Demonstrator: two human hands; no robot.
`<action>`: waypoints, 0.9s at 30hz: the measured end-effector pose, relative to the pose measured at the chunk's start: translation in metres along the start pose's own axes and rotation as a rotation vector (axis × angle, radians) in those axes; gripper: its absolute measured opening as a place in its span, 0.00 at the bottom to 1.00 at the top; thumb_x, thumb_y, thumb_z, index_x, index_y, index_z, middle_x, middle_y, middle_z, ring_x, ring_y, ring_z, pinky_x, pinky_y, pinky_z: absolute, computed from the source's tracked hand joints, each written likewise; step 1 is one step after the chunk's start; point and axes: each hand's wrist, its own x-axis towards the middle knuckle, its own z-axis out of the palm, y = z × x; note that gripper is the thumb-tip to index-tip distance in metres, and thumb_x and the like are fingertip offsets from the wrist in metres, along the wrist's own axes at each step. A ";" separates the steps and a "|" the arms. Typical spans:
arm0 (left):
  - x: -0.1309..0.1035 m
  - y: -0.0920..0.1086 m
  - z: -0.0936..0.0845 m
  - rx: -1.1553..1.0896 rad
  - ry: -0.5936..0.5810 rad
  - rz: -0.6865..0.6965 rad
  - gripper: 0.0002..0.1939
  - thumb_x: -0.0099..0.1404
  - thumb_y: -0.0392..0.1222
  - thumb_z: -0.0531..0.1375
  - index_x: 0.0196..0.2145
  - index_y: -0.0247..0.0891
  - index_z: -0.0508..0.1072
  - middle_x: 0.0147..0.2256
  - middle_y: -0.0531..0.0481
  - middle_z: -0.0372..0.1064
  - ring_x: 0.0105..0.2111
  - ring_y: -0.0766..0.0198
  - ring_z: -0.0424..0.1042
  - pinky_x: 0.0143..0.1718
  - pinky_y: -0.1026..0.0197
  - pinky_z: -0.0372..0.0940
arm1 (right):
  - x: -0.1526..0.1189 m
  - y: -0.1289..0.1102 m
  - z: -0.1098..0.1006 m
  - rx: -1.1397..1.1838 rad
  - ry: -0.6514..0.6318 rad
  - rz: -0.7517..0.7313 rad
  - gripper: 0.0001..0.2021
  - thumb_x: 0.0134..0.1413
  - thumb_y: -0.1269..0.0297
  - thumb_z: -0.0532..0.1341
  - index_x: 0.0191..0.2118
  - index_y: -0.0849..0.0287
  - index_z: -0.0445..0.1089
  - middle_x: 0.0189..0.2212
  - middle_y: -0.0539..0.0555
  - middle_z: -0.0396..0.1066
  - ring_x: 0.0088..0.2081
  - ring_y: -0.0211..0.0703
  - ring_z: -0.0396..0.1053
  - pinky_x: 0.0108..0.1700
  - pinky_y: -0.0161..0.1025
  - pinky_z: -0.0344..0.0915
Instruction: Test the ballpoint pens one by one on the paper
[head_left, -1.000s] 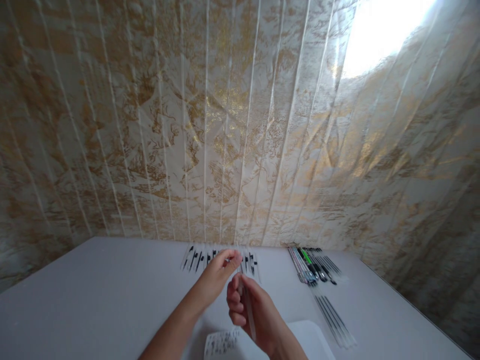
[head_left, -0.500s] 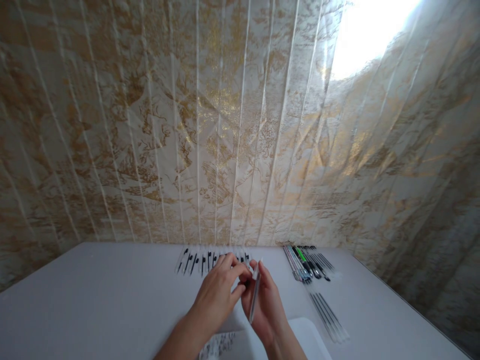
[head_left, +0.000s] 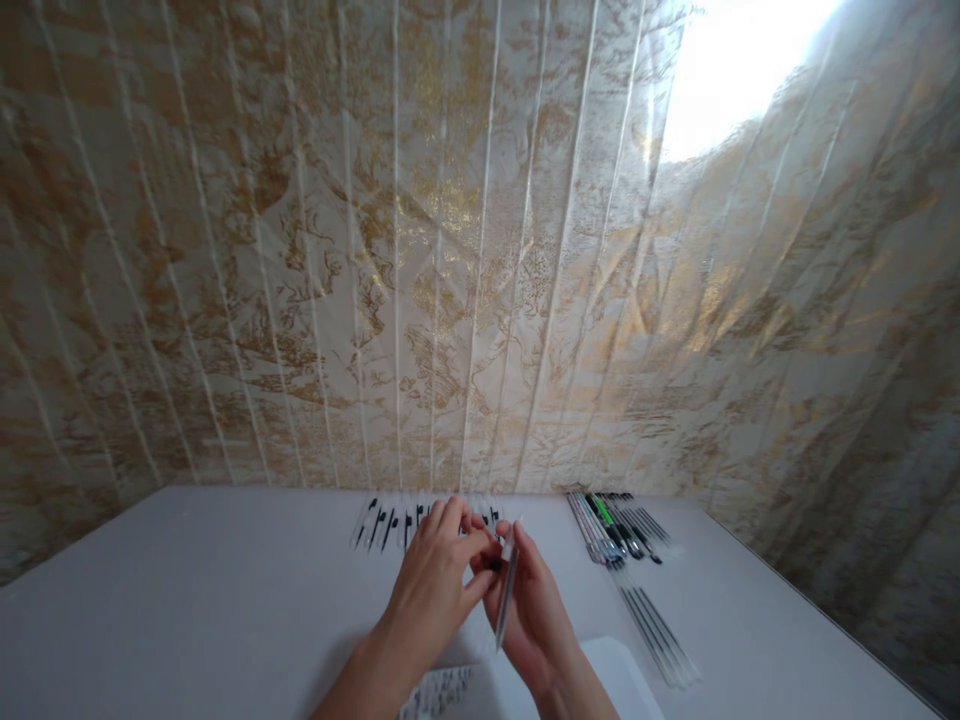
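Note:
My right hand (head_left: 531, 605) is closed around a slim clear pen (head_left: 507, 600) with a whitish end piece, tilted with its lower end toward me. My left hand (head_left: 431, 575) is beside it, thumb and fingers pinched on a small black piece (head_left: 494, 565) close to the right palm. That piece is too small and partly covered to name. Behind my left hand lies a row of clear pens with black parts (head_left: 382, 525), some of them hidden by the fingers.
To the right lie several coloured and black pens (head_left: 604, 525), with thin dark sticks (head_left: 652, 625) nearer me. Below my hands are a white tray (head_left: 622, 672) and a pale patch with many small dark marks (head_left: 442, 688). A gold-patterned curtain (head_left: 450, 300) hangs behind the white table (head_left: 225, 600).
My left fingers have shifted slightly upward, and the pen in my right hand has tipped a little closer to vertical. Everything on the table stays where it was.

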 end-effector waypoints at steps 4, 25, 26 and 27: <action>0.001 -0.002 0.004 -0.156 0.090 -0.017 0.08 0.54 0.28 0.59 0.28 0.40 0.72 0.37 0.49 0.61 0.41 0.56 0.63 0.44 0.55 0.59 | -0.001 -0.004 0.000 -0.051 0.028 -0.033 0.09 0.41 0.61 0.72 0.26 0.59 0.76 0.33 0.55 0.77 0.37 0.42 0.73 0.40 0.36 0.70; 0.006 -0.031 -0.001 -0.576 -0.031 -0.264 0.14 0.64 0.51 0.56 0.28 0.40 0.72 0.25 0.54 0.69 0.27 0.62 0.66 0.30 0.63 0.58 | -0.009 0.004 -0.002 -0.660 0.029 -0.128 0.23 0.48 0.41 0.63 0.33 0.60 0.68 0.24 0.45 0.54 0.22 0.30 0.48 0.22 0.30 0.48; 0.006 -0.030 -0.003 -0.581 -0.040 -0.265 0.12 0.63 0.50 0.57 0.29 0.40 0.73 0.26 0.53 0.71 0.28 0.61 0.67 0.31 0.63 0.59 | -0.008 0.004 -0.004 -0.675 0.025 -0.138 0.23 0.48 0.41 0.63 0.33 0.60 0.67 0.24 0.45 0.54 0.22 0.31 0.49 0.22 0.30 0.48; 0.006 -0.029 -0.005 -0.568 -0.043 -0.263 0.11 0.62 0.48 0.57 0.30 0.40 0.73 0.27 0.53 0.72 0.29 0.61 0.68 0.31 0.63 0.59 | -0.007 0.004 -0.005 -0.696 0.022 -0.151 0.24 0.47 0.40 0.62 0.33 0.59 0.67 0.24 0.45 0.54 0.22 0.31 0.49 0.22 0.30 0.49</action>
